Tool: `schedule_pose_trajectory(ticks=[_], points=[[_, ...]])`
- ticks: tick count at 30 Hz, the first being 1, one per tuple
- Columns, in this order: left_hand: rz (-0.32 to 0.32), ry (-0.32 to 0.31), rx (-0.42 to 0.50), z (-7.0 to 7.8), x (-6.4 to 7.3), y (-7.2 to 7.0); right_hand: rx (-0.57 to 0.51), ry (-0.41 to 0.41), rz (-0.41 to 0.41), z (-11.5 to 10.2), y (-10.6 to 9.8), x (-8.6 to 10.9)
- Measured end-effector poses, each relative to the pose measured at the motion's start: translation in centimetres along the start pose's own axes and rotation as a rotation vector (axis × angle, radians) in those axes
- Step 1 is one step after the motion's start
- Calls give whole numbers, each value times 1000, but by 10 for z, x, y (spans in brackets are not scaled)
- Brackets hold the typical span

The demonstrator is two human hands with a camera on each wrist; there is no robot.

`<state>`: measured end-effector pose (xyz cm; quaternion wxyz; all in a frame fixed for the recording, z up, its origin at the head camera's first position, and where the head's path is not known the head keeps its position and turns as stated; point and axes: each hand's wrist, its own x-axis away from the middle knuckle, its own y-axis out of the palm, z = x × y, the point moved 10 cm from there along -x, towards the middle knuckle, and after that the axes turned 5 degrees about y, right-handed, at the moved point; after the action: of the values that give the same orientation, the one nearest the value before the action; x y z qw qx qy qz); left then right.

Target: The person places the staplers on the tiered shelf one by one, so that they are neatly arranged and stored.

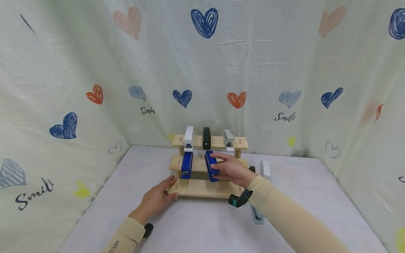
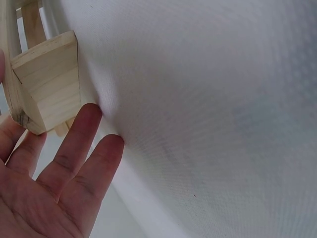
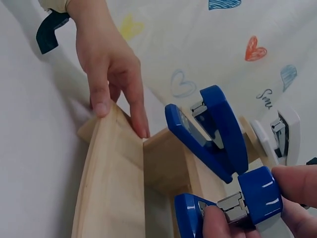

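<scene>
The blue stapler (image 1: 210, 169) is at the middle tier of the wooden rack (image 1: 204, 188); whether it rests there is unclear. The right hand (image 1: 234, 169) pinches it between thumb and fingers. Its near end overhangs the tier's front edge, so it could tip off if let go too far forward; a sideways knock could disturb the second blue stapler (image 1: 187, 163). Its long axis runs front to back, slightly askew, mouth towards the person. The left hand (image 1: 155, 199) grips the lowest tier's left end, thumb in front, two fingers spread clear. White (image 1: 188, 136), black (image 1: 206, 137) and grey staplers (image 1: 228, 138) line the top tier; a light-blue stapler (image 1: 258, 218) lies on the table (image 1: 190, 228).
</scene>
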<state>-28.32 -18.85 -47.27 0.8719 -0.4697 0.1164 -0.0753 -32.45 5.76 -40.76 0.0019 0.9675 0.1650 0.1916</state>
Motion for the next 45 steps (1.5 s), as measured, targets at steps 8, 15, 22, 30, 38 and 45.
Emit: schedule_pose_trajectory(ticks=[8, 15, 22, 30, 38, 45], points=[[1, -4, -11, 2, 0, -1, 11, -5, -33, -5, 9, 0], [3, -7, -10, 2, 0, -1, 34, -46, -14, -6, 12, -1], [5, -9, -9, 1, 0, -1, 57, -80, 25, -7, 12, -4], [10, 0, -13, 2, 0, -1, 51, -89, 30, -7, 13, -6], [7, 4, -14, 1, 0, 0, 57, -80, 46, -8, 12, -6], [6, -2, -16, 1, 0, 0, 66, -76, 45, -7, 11, -6]])
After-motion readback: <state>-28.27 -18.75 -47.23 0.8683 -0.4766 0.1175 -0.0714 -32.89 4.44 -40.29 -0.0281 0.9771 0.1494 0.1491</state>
